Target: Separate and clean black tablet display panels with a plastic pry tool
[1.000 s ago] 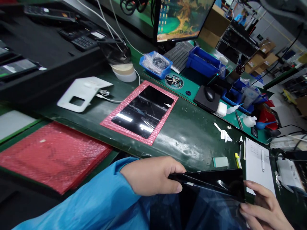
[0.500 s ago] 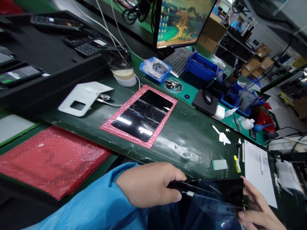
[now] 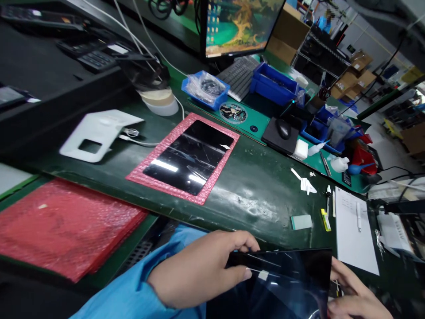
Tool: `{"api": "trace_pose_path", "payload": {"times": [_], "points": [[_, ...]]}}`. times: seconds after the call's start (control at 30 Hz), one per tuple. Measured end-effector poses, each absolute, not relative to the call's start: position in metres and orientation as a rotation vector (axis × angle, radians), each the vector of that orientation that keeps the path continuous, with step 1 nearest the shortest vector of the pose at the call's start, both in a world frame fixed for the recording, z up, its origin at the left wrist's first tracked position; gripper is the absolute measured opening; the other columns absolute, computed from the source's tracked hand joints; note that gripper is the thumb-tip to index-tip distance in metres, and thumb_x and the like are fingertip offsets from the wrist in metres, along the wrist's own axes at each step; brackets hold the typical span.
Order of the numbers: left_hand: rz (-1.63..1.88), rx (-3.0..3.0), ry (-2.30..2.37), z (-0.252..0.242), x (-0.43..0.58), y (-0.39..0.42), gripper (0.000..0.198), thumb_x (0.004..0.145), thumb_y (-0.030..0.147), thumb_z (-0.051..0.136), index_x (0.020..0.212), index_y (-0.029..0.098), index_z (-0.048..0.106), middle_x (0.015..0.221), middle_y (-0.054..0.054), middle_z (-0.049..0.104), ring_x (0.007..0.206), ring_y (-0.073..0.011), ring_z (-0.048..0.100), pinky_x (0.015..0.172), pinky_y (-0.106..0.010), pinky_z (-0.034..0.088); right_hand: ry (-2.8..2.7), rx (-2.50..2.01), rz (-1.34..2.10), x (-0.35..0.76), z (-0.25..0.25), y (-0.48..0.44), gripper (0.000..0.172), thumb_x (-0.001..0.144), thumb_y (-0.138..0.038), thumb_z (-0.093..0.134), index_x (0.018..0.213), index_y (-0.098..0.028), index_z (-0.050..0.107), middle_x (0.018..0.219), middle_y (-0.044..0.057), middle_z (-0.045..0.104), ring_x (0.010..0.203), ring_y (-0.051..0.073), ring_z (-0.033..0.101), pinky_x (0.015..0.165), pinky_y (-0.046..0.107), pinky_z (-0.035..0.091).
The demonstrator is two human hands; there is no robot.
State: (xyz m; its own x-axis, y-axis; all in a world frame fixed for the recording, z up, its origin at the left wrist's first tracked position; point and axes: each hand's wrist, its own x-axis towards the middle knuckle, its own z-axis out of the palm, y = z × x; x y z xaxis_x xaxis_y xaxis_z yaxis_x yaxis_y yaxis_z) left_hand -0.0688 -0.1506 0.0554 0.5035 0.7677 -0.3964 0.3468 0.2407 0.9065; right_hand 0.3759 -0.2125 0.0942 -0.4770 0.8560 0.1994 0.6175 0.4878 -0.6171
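Observation:
A glossy black tablet-like panel fills the bottom of the view, with a small pale tab on its face. My left hand grips its left edge, thumb on the face and fingers behind the far edge. At the opposite edge my right hand holds it, partly cut off by the frame. The panel's lower part runs out of view. Farther up the bench, a similar black glass panel lies flat on a pink bubble-wrap sheet, with a small white tab near its right edge.
A white bent stand with a cable sits left of the bubble wrap. Red bubble-wrap packs lie at lower left. To the right are a pale green block, a paper sheet with a pen, and a mouse. Blue bins stand behind.
The camera view has shifted, so the bench items appear farther left. The held panel has tilted so more of its face shows. Both hands keep their grip.

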Motion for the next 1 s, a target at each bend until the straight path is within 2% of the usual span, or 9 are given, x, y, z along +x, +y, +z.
{"api": "trace_pose_path", "payload": {"times": [0.1,0.17,0.3,0.43,0.53,0.73,0.87,1.0], "points": [[0.479,1.333,1.057,0.044,-0.07,-0.161,0.054,0.093,0.03,0.094,0.144,0.047,0.088,0.134,0.007,0.094,0.124,-0.028,0.087,0.109,-0.038,0.063,-2.211,-1.258,0.641,0.37,0.096,-0.216,0.028,0.098,-0.012,0.088,0.1,-0.037,0.101,0.175,-0.006,0.073,0.117,0.03,0.099,0.105,0.026,0.077],[0.547,1.377,1.007,0.037,-0.072,-0.165,0.056,0.096,0.026,0.094,0.146,0.05,0.087,0.139,0.007,0.095,0.126,-0.0265,0.088,0.112,-0.037,0.065,-2.191,-1.284,0.68,0.368,0.096,-0.219,0.029,0.099,-0.012,0.087,0.1,-0.038,0.101,0.176,-0.005,0.073,0.121,0.032,0.098,0.105,0.028,0.078],[0.719,1.541,0.858,0.028,-0.073,-0.167,0.038,0.104,0.017,0.09,0.128,0.047,0.093,0.122,0.008,0.096,0.106,-0.0187,0.09,0.101,-0.028,0.067,-2.138,-1.301,0.768,0.374,0.093,-0.228,0.029,0.1,-0.013,0.087,0.102,-0.038,0.102,0.175,-0.001,0.077,0.125,0.035,0.097,0.106,0.033,0.08],[0.823,1.67,0.782,0.027,-0.073,-0.168,0.031,0.107,0.01,0.087,0.115,0.04,0.093,0.112,0.008,0.094,0.088,-0.0126,0.088,0.085,-0.019,0.065,-2.103,-1.328,0.791,0.382,0.087,-0.235,0.023,0.102,-0.018,0.09,0.102,-0.038,0.102,0.175,0.001,0.078,0.126,0.035,0.097,0.109,0.034,0.079],[0.886,1.735,0.787,0.029,-0.071,-0.17,0.03,0.106,0.009,0.087,0.114,0.038,0.091,0.107,0.008,0.093,0.084,-0.012,0.087,0.08,-0.018,0.064,-2.102,-1.328,0.802,0.385,0.085,-0.237,0.02,0.104,-0.021,0.091,0.103,-0.038,0.101,0.178,0.0,0.076,0.129,0.033,0.096,0.113,0.034,0.077],[0.976,1.801,0.794,0.033,-0.07,-0.173,0.028,0.11,0.011,0.082,0.114,0.038,0.088,0.101,0.008,0.091,0.08,-0.0112,0.087,0.076,-0.015,0.064,-2.092,-1.304,0.819,0.383,0.086,-0.237,0.014,0.108,-0.03,0.091,0.105,-0.039,0.101,0.176,0.001,0.079,0.129,0.034,0.096,0.111,0.035,0.078],[1.038,1.795,0.83,0.034,-0.07,-0.177,0.025,0.114,0.017,0.08,0.118,0.04,0.088,0.106,0.007,0.094,0.09,-0.0135,0.093,0.086,-0.016,0.07,-2.092,-1.326,0.791,0.381,0.087,-0.235,0.011,0.107,-0.039,0.093,0.104,-0.045,0.101,0.172,-0.002,0.082,0.123,0.035,0.098,0.104,0.039,0.082],[1.086,1.751,0.858,0.032,-0.07,-0.182,0.026,0.114,0.02,0.08,0.121,0.043,0.089,0.109,0.008,0.097,0.093,-0.0144,0.095,0.089,-0.016,0.074,-2.114,-1.32,0.756,0.376,0.09,-0.231,0.016,0.104,-0.036,0.092,0.102,-0.049,0.101,0.165,-0.004,0.086,0.114,0.037,0.099,0.097,0.04,0.084]]}}
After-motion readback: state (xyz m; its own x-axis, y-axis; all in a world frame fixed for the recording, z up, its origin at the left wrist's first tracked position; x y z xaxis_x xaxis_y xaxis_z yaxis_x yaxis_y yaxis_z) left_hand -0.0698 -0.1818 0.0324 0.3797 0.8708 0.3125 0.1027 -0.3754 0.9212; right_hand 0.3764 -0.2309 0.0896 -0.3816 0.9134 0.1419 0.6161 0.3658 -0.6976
